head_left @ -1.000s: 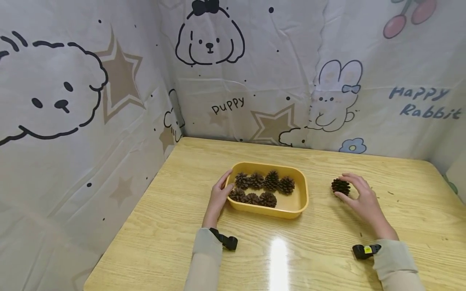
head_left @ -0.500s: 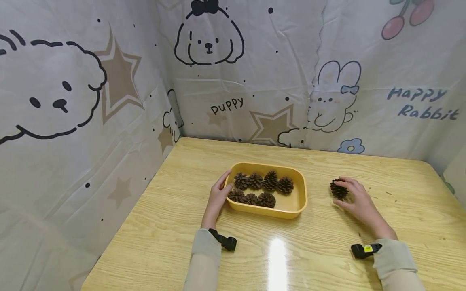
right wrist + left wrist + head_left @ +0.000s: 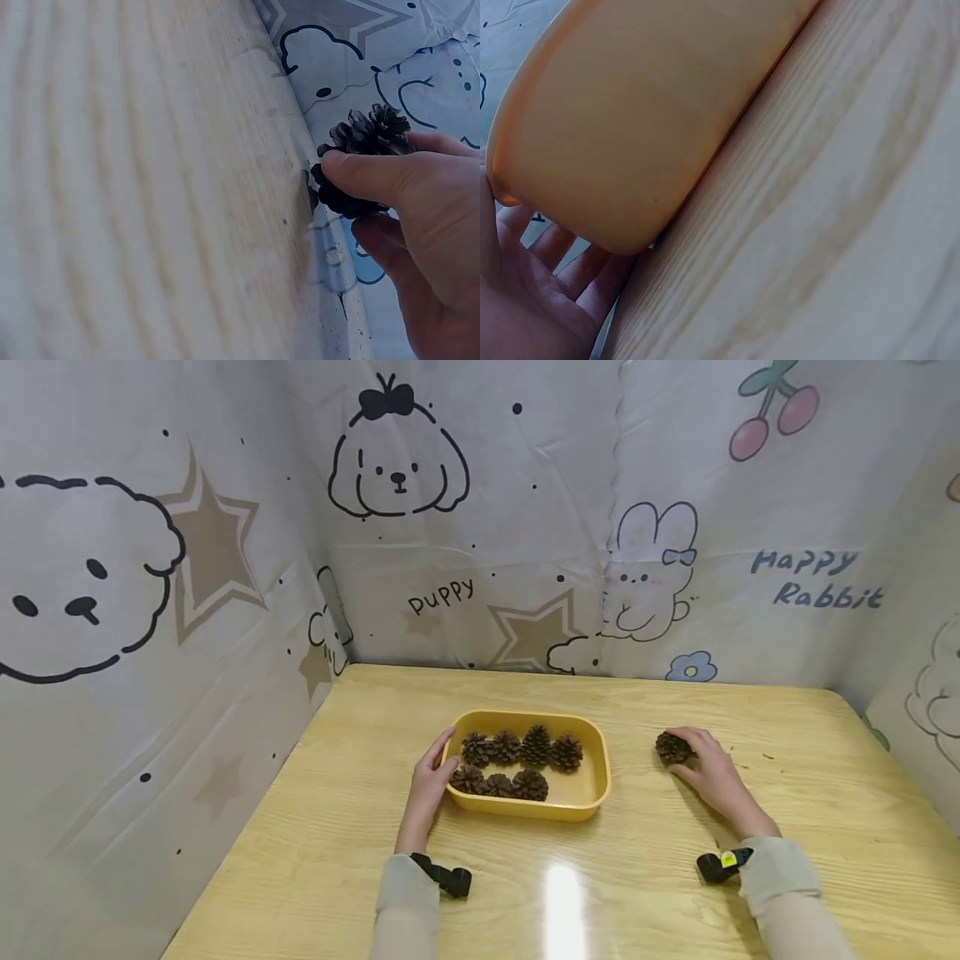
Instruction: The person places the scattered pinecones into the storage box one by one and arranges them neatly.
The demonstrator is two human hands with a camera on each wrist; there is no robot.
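In the head view a yellow plastic tray (image 3: 525, 810) stands on the table, with several brown pine cones (image 3: 536, 747) in two rows inside it. My left hand (image 3: 429, 785) holds the tray's left end, thumb at the rim and fingers along the outer wall. The left wrist view shows those fingers (image 3: 585, 270) spread under the tray's curved side (image 3: 622, 135). To the right of the tray, my right hand (image 3: 712, 777) grips a single pine cone (image 3: 670, 748). Its thumb (image 3: 360, 171) presses on the cone's near side in the right wrist view, and the other fingers are partly hidden.
Small dark crumbs (image 3: 768, 757) lie on the wooden table (image 3: 637, 877) beyond the right hand. A printed cloth (image 3: 525, 543) hangs behind the table and along its sides. Each wrist wears a black camera strap (image 3: 450, 881).
The right hand's fingers have shifted on the pine cone, and the cone has turned in its grasp. The left hand keeps its place on the tray. The head view has tilted and swung slightly right.
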